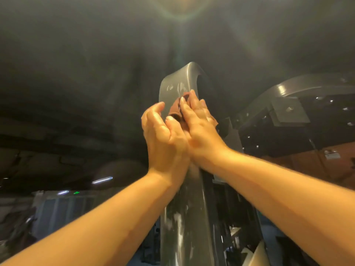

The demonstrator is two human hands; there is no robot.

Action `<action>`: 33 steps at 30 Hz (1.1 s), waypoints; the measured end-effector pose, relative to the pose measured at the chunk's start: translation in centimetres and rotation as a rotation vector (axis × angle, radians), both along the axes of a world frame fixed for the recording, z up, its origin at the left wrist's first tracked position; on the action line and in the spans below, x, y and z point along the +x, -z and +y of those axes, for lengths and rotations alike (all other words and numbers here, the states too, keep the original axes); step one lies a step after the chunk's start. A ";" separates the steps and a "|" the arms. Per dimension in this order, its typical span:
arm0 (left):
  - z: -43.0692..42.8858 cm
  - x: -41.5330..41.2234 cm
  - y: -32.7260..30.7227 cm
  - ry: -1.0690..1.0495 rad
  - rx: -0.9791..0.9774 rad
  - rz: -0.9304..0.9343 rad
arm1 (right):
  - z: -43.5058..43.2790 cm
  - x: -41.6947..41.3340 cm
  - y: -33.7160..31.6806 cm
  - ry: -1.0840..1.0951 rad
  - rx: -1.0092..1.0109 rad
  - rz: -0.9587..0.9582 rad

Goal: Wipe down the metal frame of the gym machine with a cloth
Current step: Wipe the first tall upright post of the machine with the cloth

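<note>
A grey metal frame post [178, 81] of the gym machine rises in front of me and curves over at its top. White smears mark its face. Both my arms reach up to it. My right hand [199, 123] presses a reddish-brown cloth [176, 108] flat against the post, fingers straight. My left hand [163, 135] sits beside it on the left, its thumb on the cloth's lower edge and its fingers loosely curled. Most of the cloth is hidden under my hands.
A curved grey frame arm with bolted plates [288, 110] stands to the right, dark machine parts below it. The ceiling overhead is dark with a bright lamp glare [182, 4]. Strip lights [101, 179] and other equipment show low at the left.
</note>
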State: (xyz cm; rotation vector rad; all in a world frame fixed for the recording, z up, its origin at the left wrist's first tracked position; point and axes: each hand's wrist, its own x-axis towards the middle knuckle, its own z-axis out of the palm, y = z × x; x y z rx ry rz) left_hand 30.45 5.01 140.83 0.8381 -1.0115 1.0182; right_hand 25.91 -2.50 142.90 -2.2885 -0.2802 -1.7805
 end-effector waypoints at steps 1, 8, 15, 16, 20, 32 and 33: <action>-0.1 -0.3 -0.3 -0.009 -0.072 -0.021 | 0.4 -0.2 -1.2 0.015 0.015 0.039; -0.5 -0.1 -0.9 0.092 0.342 -0.025 | -0.7 -3.6 -1.1 -0.504 0.130 0.164; 0.2 1.7 -5.6 -0.294 0.490 0.103 | -0.7 -1.3 -2.9 -0.605 0.232 -0.086; 0.3 2.3 -6.1 -0.278 0.470 0.102 | -0.4 -0.3 -2.7 -0.633 0.241 -0.059; 0.4 3.5 -4.6 -0.241 0.394 -0.014 | 0.4 1.5 -2.3 -0.603 0.258 -0.133; 0.1 2.7 -7.6 -0.436 0.485 0.039 | -0.7 3.1 -4.3 -0.592 0.379 -0.254; 0.1 3.3 -6.6 -0.436 0.471 -0.055 | -0.8 3.1 -4.1 -0.611 0.374 -0.239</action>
